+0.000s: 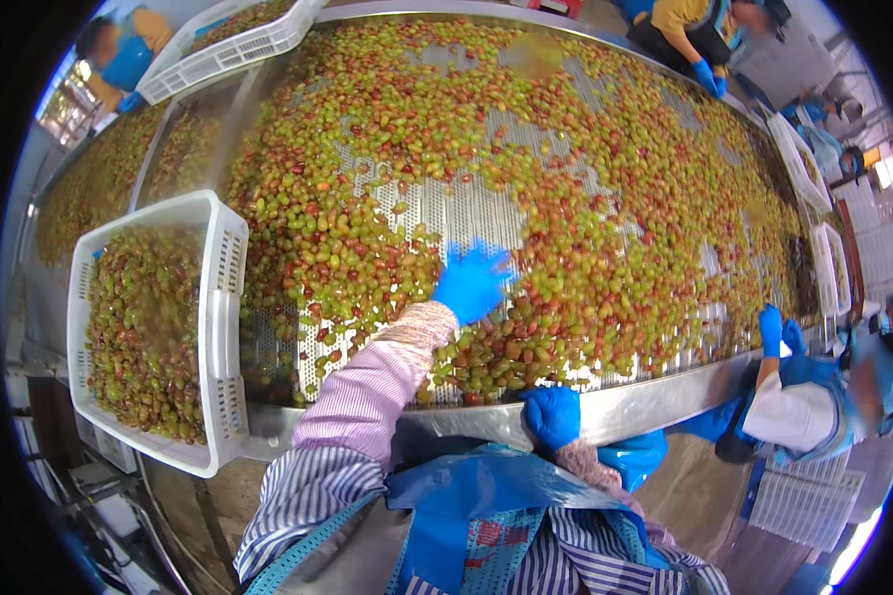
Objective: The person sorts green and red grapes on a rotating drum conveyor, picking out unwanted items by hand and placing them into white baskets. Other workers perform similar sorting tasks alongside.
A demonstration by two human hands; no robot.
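Observation:
My left hand (472, 282), in a blue glove, reaches over a perforated metal sorting table (446, 204). Its fingers are spread and blurred, with nothing visibly gripped. Small oval fruits (327, 238), green, yellow and red and resembling grapes, lie loose around it. More of them form a denser pile (491, 364) between that hand and the near edge. Also gloved in blue, my right hand (554, 416) is curled over the smooth metal rim (461, 425) at the near side; its fingertips are partly hidden.
A white plastic crate (227, 335) full of the fruits sits at the left on the table's edge. Another white crate (231, 48) stands at the far left. People in blue gloves work at the far side and right (770, 331). More crates (796, 163) line the right end.

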